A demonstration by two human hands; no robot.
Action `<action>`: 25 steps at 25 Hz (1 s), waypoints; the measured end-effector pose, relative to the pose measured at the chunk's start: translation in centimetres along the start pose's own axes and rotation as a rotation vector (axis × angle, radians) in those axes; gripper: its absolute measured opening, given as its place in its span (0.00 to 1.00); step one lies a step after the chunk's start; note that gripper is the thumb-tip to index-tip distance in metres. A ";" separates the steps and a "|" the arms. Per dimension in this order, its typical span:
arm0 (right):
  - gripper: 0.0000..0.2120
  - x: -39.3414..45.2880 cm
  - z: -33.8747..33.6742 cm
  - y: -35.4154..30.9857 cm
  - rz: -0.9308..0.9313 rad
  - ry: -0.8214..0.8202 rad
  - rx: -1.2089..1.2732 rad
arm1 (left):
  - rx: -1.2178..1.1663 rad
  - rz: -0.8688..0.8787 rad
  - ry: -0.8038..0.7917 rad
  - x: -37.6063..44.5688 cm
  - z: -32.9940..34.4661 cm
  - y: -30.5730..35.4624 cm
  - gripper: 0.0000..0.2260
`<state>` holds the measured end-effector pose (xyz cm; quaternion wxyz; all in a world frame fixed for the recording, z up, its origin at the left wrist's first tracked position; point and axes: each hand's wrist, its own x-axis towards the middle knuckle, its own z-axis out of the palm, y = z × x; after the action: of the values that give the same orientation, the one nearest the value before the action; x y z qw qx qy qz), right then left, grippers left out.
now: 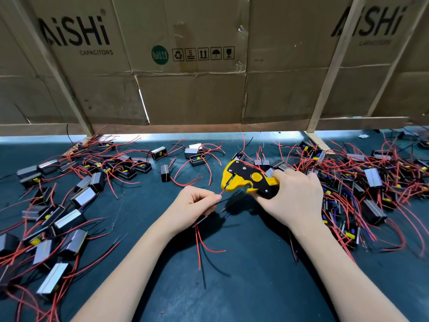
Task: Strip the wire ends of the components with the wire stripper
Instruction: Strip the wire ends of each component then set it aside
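A dark teal desk (243, 270) is carrying heaps of small black-and-silver components (69, 219) with tangled red wires (343, 173), lying along its left side, far edge and right side. Flattened cardboard boxes (190, 94) are standing against its far edge.

the cardboard wall (190, 94) reads "aishi capacitors" twice, with a green "rohs 2.0" sticker (160, 54) and a "5" stacking symbol (190, 54).

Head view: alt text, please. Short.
The right hand grips a yellow-and-black wire stripper while the left hand pinches a thin red wire into its nose. Small black boxy components with red leads litter the dark green table mat below brown cardboard sheets.
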<state>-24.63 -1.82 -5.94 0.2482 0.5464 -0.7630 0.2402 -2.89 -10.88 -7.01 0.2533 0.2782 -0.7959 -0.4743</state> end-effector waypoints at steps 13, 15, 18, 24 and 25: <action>0.28 -0.2 0.4 0.1 0.033 0.073 -0.068 | 0.010 -0.002 -0.004 0.0 -0.2 0.0 0.17; 0.28 -0.1 0.4 0.5 0.095 0.091 -0.034 | 0.190 0.031 0.080 -0.2 -0.8 0.0 0.16; 0.27 0.1 0.2 1.1 0.145 0.097 0.033 | 0.475 0.037 0.138 -0.6 -2.2 -0.1 0.16; 0.24 0.3 -0.4 1.5 0.197 0.097 0.077 | 0.297 -0.014 0.120 -0.5 -0.1 0.7 0.06; 0.24 0.4 -0.5 1.5 0.205 0.102 0.089 | 0.157 -0.002 0.160 -0.5 0.7 0.9 0.04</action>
<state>-26.14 -1.33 -5.48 0.2364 0.4631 -0.7899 0.3253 -3.23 -9.77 -6.58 0.2930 0.3349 -0.8077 -0.3869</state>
